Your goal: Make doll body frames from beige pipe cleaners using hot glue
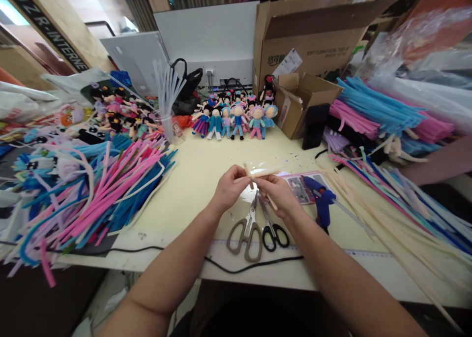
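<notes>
Tan fuzzy stems [271, 172] are near the middle of the frame, pinched by the fingertips of the left hand [230, 188] and the right hand [278, 194]; a loose pinch could let the bits slip or twist apart; just below, the big scissors [252, 214] and the black-handled scissors [272, 224] lie with points toward the hands, so a finger dipping down could get poked; right of the middle, the blue glue gun [322, 199] may be hot, and the right hand could bump it; at the bottom middle, the black cord [236, 270] could catch an arm.
</notes>
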`<state>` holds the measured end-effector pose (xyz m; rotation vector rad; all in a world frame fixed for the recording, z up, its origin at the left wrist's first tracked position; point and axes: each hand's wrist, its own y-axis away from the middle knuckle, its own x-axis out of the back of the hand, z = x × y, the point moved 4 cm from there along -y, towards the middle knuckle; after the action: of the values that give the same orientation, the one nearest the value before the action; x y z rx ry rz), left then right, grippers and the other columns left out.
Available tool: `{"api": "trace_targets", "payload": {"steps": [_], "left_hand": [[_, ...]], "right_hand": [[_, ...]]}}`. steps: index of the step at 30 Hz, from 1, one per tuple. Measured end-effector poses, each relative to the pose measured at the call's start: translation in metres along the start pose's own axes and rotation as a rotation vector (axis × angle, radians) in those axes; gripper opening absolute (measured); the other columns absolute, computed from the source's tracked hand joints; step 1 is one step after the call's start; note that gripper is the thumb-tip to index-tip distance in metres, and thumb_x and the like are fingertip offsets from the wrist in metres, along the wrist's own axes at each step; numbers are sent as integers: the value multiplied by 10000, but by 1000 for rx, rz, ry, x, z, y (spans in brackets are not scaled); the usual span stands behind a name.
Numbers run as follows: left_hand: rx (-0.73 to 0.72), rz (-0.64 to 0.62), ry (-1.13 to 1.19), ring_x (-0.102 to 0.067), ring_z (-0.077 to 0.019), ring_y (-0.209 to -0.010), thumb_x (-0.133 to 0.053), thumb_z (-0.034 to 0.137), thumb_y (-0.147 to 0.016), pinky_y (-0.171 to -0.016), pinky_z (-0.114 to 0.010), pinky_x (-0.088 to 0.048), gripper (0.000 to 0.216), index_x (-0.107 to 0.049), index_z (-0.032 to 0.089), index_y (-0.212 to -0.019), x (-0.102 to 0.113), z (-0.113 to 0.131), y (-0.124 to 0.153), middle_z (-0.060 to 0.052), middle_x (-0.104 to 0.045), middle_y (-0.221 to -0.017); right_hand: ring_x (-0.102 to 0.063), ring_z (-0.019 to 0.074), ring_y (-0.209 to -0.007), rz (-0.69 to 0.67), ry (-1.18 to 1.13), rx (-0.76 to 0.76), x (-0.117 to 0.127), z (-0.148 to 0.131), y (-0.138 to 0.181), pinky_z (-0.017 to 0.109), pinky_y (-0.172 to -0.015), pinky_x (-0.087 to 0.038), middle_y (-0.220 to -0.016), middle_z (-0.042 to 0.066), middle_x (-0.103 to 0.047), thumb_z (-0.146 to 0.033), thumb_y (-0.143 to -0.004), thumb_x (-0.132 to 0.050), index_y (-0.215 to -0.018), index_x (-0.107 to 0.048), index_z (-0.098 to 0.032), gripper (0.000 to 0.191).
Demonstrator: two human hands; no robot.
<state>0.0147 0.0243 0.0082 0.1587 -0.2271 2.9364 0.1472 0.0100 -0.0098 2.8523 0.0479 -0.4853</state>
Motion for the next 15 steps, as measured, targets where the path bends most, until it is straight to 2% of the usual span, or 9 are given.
{"api": "trace_targets", "payload": {"steps": [7, 11, 13, 15], "left_hand": [[-306, 71, -399, -527, -139, -760, -530, 194, -798, -714, -269, -406, 13, -535, 188, -788, -1, 4, 5, -13, -560, -795], [-495, 65, -671, -517, -162, -789, -492, 159, -825, -739, -299, -396, 93, -574, 200, -841, -6, 11, 10, -29, -565, -788], [-546, 63, -777, -511, -172, -803, -475, 162, -838, -758, -318, -384, 122, -589, 205, -839, -9, 14, 12, -39, -580, -799], [-546, 49, -788, -515, -179, -833, -486, 178, -834, -787, -334, -374, 110, -593, 207, -837, -11, 15, 14, -44, -591, -827]], "right_hand": [[-312, 42, -371, -16, -83, -62, -1, 0, 2, 212, -387, -178, -424, -69, -436, -348, -581, -743, -592, -519, -167, 288], [-307, 40, -365, -10, -129, -86, -1, 2, 1, 207, -374, -174, -425, -74, -427, -403, -580, -752, -612, -512, -173, 334], [-314, 41, -357, 8, -127, -90, 1, 4, -1, 204, -371, -185, -417, -77, -425, -406, -571, -760, -619, -512, -174, 342], [-313, 40, -349, 14, -121, -92, 2, 5, -2, 202, -368, -191, -410, -77, -427, -398, -571, -759, -618, -513, -173, 337]]}}
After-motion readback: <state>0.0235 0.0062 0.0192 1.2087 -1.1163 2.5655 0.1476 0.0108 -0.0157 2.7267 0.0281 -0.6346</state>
